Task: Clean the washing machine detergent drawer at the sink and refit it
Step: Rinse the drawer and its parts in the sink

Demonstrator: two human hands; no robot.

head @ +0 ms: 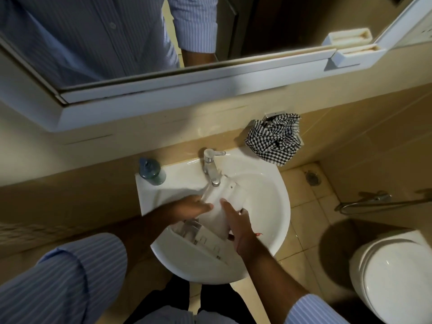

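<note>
Detergent drawer (217,213) sits in the sink (268,183), tilted, far end up under the tap (211,167), near end low against the front wall of the bowl. Judged reason: the slope lets water from the spout run down the length of the white plastic and drain into the bowl instead of pooling in the compartments. Water stream itself is too faint to confirm; a pale blur shows below the spout

Left hand (189,208) lies across the drawer's left side, fingers extended and pressed flat on the plastic, not curled round it. Reads as steadying or rubbing the surface. Right hand (236,226) comes over the right edge: forefinger stretched out along the top face, remaining fingers apparently wrapped round the side of the drawer, so this hand carries the grip. Underside of that grip is hidden, so this is a judgement. Both sleeves are rolled back, presumably to stay dry

Compartment dividers and printed marks are visible at the lower end of the drawer, between the two forearms. Step in hand: washing; refit not yet started

Surroundings: white pedestal-type basin against a beige tiled wall. Soap bottle (152,171) stands on the sink's left rear corner, well apart from the hands. Checked cloth (274,139) hangs bunched on a wall fitting just beyond the right rear rim, within reach for drying. Mirror (140,43) with white frame above. Toilet (392,277) at right on the tiled floor, floor drain (312,177) behind it, spray hose (374,202) on the wall
</note>
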